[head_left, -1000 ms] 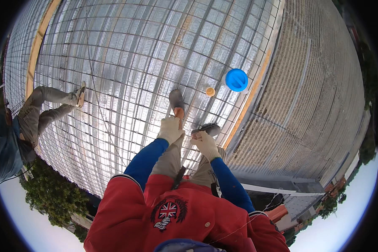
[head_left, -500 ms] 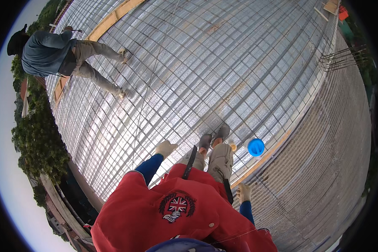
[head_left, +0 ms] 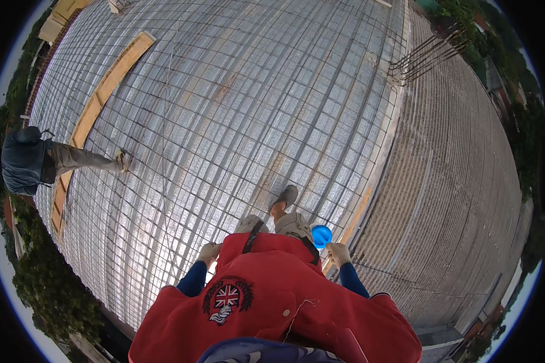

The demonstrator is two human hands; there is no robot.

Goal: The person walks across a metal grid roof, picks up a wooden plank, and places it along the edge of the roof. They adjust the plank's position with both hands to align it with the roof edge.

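i judge this step as crossing the mesh [head_left: 242, 115] on foot; left hand [head_left: 210, 253] and right hand [head_left: 338, 253] are apart, their grip i can't tell from here. the blue lid [head_left: 321, 235] is just beside the right. the next footfall calls for care.

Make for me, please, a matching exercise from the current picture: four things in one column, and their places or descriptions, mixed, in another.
Things:
1. Blue lid
2. Wooden plank
3. Bent metal rods
4. Left hand

Descriptions:
A. Long and flat, in the upper left
B. Gloved, beside the red jacket
C. Round, close by the right hand
D. Thin, several together, in the upper right

Pairs: 1-C, 2-A, 3-D, 4-B
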